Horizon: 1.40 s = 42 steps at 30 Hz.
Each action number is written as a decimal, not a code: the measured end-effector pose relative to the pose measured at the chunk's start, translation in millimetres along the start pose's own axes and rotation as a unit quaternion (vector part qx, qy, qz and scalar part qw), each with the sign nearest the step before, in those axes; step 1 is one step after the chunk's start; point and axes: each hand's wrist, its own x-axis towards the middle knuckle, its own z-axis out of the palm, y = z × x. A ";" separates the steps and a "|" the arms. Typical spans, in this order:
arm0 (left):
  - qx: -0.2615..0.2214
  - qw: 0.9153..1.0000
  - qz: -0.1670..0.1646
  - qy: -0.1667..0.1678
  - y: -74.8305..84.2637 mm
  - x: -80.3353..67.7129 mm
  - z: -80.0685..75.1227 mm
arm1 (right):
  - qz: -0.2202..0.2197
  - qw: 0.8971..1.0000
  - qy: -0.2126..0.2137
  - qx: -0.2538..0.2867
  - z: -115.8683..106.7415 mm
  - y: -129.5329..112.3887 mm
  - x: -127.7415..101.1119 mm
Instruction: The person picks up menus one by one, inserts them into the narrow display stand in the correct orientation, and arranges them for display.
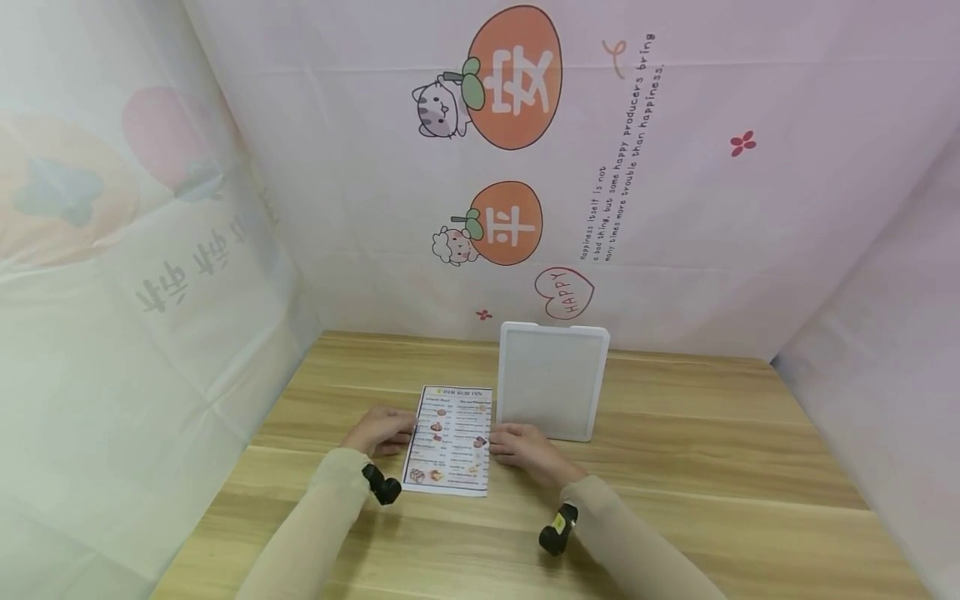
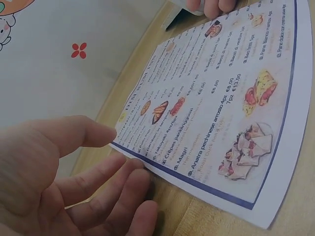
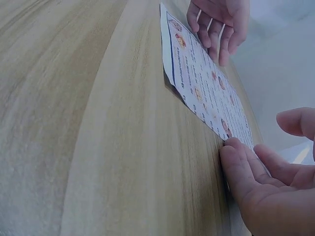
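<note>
A light wooden table (image 1: 675,467) is carrying everything, ringed by a pale printed cloth backdrop (image 1: 337,167). A white rectangular plastic tray (image 1: 552,382) is lying near the table's far edge. Just beside its left side a printed paper menu sheet (image 1: 450,442) is lying flat, around the table's middle. The left hand (image 1: 381,429) is resting with relaxed, straight fingers (image 2: 110,174) touching the sheet's left edge. The right hand (image 1: 525,450) is lying open, fingertips (image 3: 231,152) meeting the right edge. The menu's small print is proving unreadable.
</note>
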 end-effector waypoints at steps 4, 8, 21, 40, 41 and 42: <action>-0.002 1.000 -0.003 0.007 -0.4 2.2 -0.5 | -0.002 1.000 0.002 0.003 0.9 0.3 0.0; -0.019 1.000 0.001 0.008 -2.2 4.8 -0.1 | -0.004 1.000 0.004 0.000 1.9 -0.3 -0.4; -0.007 1.000 0.023 -0.019 -1.2 2.3 -3.1 | -0.017 1.000 -0.008 0.005 3.9 2.5 -1.0; -0.058 0.995 0.059 -0.050 7.0 2.8 -13.5 | -0.012 0.999 0.032 -0.025 5.7 -2.0 6.5; -0.066 0.994 0.061 -0.056 7.3 2.6 -14.1 | -0.012 0.999 0.038 -0.027 6.6 -3.5 7.1; -0.074 0.993 0.067 -0.064 7.7 2.4 -14.6 | -0.011 0.998 0.046 -0.028 7.5 -5.0 7.8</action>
